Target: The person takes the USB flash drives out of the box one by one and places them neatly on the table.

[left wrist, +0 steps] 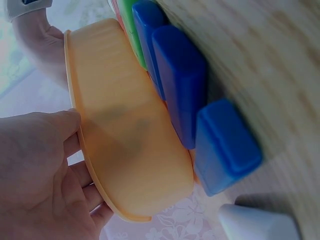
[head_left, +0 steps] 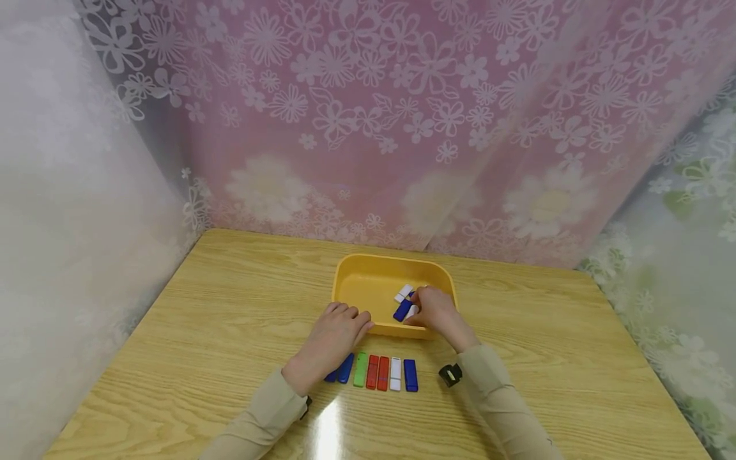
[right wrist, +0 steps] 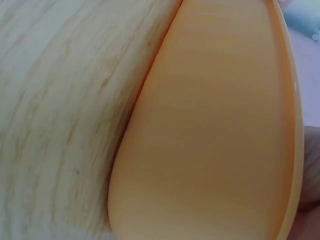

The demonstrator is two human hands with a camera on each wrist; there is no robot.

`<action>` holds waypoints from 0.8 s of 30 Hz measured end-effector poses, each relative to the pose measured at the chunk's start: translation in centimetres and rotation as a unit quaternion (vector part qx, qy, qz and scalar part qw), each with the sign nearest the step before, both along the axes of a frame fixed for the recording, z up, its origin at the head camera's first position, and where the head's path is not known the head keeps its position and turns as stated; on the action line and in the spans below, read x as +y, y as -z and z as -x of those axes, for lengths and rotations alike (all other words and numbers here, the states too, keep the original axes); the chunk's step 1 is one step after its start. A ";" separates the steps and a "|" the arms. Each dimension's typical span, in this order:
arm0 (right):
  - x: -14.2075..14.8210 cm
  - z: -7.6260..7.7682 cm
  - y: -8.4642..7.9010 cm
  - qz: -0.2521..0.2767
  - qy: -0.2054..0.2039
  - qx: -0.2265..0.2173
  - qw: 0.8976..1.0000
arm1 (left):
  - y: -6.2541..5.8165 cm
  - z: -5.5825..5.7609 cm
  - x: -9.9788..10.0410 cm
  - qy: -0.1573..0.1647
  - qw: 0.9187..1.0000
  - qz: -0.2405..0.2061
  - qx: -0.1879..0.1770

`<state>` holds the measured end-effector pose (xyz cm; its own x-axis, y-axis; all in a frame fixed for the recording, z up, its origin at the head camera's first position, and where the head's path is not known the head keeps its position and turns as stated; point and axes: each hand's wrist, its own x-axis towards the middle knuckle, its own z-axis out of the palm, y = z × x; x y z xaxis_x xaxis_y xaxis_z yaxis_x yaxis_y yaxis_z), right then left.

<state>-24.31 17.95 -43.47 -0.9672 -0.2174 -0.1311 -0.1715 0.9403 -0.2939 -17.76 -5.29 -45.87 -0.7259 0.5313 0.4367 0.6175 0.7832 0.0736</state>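
A yellow plastic bin stands on the table, its near wall filling much of the left wrist view. My left hand grips the bin's near left rim, fingers curled over the edge. My right hand reaches inside at the right, where thumb and fingertips pinch a white flash drive. Beside it in the bin lie a blue flash drive and another white one. In the right wrist view the bin wall hides most of that hand.
In front of the bin runs a row of flash drives: blue, green, two red, white and blue. My left forearm covers the row's left end, where the left wrist view shows another white piece. Floral curtains surround the wooden table.
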 end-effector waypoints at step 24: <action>0.1 -0.4 0.5 0.119 0.016 0.032 0.992 | -0.2 -0.1 0.0 -0.001 1.000 0.007 0.004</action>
